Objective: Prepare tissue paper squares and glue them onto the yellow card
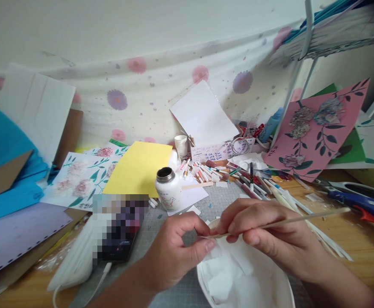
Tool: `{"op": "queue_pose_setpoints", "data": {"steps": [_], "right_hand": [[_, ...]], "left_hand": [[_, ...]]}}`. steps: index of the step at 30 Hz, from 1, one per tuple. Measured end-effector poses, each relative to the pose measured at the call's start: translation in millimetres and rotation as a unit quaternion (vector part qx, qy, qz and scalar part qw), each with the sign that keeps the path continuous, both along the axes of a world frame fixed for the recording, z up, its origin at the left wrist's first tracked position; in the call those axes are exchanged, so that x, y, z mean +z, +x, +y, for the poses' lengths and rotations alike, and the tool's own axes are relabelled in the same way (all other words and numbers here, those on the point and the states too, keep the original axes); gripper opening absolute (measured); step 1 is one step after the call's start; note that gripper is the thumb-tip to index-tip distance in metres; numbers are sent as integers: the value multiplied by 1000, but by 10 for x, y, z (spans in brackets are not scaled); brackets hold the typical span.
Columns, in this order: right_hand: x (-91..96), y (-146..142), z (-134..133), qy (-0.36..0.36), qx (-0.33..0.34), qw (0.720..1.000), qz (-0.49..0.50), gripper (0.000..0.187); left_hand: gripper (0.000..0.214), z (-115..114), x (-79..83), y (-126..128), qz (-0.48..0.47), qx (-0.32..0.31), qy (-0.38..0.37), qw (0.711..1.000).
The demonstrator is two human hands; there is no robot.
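My right hand (266, 233) is closed around a thin, pale wooden stick (305, 217), whose long end sticks out to the right. Thumb and forefinger of my left hand (182, 246) pinch together at the stick's other end, on what looks like a small piece of thin white paper (203, 237); the fingers partly hide it. Both hands meet above the near rim area of a white bowl (202, 282). Inside the bowl lie several loose white paper pieces (222, 280).
A white bottle (168, 190) without a lid stands ahead on a grey cutting mat (154, 222). Left of it are a phone (122, 231) and a yellow sheet (138, 169). Scattered pens (206, 173) lie behind; a blue glue gun (360, 203) and scissors (350, 187) are at right.
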State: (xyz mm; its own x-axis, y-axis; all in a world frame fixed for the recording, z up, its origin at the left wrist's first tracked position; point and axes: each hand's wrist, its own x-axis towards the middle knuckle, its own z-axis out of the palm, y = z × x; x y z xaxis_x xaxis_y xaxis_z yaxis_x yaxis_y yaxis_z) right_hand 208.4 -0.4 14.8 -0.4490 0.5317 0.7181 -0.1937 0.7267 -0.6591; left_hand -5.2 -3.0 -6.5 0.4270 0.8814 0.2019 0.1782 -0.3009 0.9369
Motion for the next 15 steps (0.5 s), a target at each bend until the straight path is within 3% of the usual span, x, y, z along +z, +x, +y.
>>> {"op": "queue_pose_setpoints", "data": {"steps": [12,15], "right_hand": [[30,-5,-7,18,-6,1000,-16,17],[25,-3,-2,15,-17,1000,-8,16]], "left_hand": [[15,-13,-1,8,38,21,47,998],[6,-13,-17,14,33,39,94,994]]}}
